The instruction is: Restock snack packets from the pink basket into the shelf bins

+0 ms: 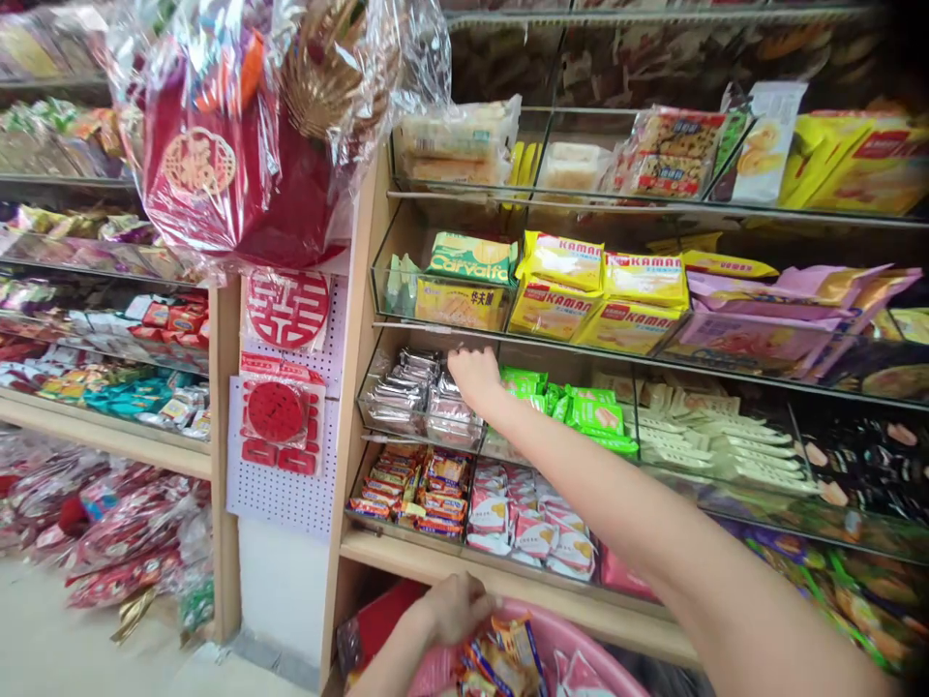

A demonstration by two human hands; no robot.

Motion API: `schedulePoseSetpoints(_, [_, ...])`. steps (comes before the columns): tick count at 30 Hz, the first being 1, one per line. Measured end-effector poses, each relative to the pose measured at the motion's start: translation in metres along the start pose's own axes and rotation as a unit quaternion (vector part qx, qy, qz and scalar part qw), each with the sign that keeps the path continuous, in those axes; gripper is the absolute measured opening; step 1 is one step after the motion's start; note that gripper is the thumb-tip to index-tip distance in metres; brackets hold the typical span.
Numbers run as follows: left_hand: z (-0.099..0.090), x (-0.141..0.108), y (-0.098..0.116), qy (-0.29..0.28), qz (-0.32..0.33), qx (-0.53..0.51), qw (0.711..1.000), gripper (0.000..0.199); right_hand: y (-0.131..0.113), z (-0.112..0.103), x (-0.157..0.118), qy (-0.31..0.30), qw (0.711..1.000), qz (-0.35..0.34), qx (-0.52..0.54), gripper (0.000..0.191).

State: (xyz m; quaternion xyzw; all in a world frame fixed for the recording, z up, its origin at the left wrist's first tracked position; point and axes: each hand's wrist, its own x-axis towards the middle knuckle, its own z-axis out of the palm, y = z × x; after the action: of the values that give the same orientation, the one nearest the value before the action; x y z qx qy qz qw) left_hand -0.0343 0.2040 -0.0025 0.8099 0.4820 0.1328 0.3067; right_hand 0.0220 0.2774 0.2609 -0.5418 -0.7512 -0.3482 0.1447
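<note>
My right hand [475, 376] reaches into a clear shelf bin, over silvery wrapped packets [417, 382], its fingers curled down; whether they hold a packet is hidden. Green packets [595, 414] lie to the right of it. Lower down, my left hand [456, 608] is at the rim of a pink basket [581, 644], fingers bent, and what they grip, if anything, cannot be made out. Orange and blue snack packets [508, 658] lie in the basket, close to that hand.
Yellow KAMAN packs [643, 281] fill the shelf above. Orange snacks [442, 484] and white-pink packets [533, 523] fill bins below. A plastic-wrapped red bag [239, 184] hangs at the upper left. Bagged goods [131, 523] are piled at the lower left.
</note>
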Motion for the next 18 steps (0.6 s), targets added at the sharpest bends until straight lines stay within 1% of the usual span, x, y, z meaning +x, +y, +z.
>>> schedulePoseSetpoints(3, [-0.002, -0.002, 0.003, 0.002, 0.014, -0.002, 1.0, 0.054, 0.001, -0.01, -0.021, 0.035, 0.999, -0.027, 0.0, 0.029])
schedulePoseSetpoints(6, [-0.003, -0.005, 0.005, -0.004, 0.013, -0.006, 1.0, 0.054, 0.004, -0.025, -0.051, 0.093, 0.994, -0.056, 0.007, 0.029])
schedulePoseSetpoints(8, [-0.004, -0.005, 0.007, -0.008, 0.017, -0.009, 1.0, 0.054, 0.006, -0.037, -0.08, 0.138, 0.987, -0.072, 0.04, 0.027])
schedulePoseSetpoints(10, [-0.004, -0.005, 0.009, -0.008, 0.025, -0.006, 1.0, 0.052, 0.008, -0.048, -0.117, 0.159, 0.978, -0.075, 0.112, 0.026])
schedulePoseSetpoints(12, [-0.005, -0.004, 0.011, -0.006, 0.029, 0.002, 1.0, 0.048, 0.01, -0.056, -0.158, 0.146, 0.966, -0.067, 0.204, 0.024])
schedulePoseSetpoints(14, [-0.004, -0.001, 0.012, -0.01, 0.026, 0.001, 1.0, 0.044, 0.013, -0.06, -0.197, 0.104, 0.949, -0.041, 0.294, 0.021])
schedulePoseSetpoints(16, [-0.002, 0.001, 0.011, -0.013, 0.023, -0.006, 1.0, 0.043, 0.018, -0.057, -0.231, 0.054, 0.929, -0.005, 0.367, 0.019])
schedulePoseSetpoints(18, [-0.001, 0.003, 0.01, -0.013, 0.022, -0.016, 1.0, 0.043, 0.022, -0.049, -0.258, 0.004, 0.906, 0.035, 0.421, 0.015])
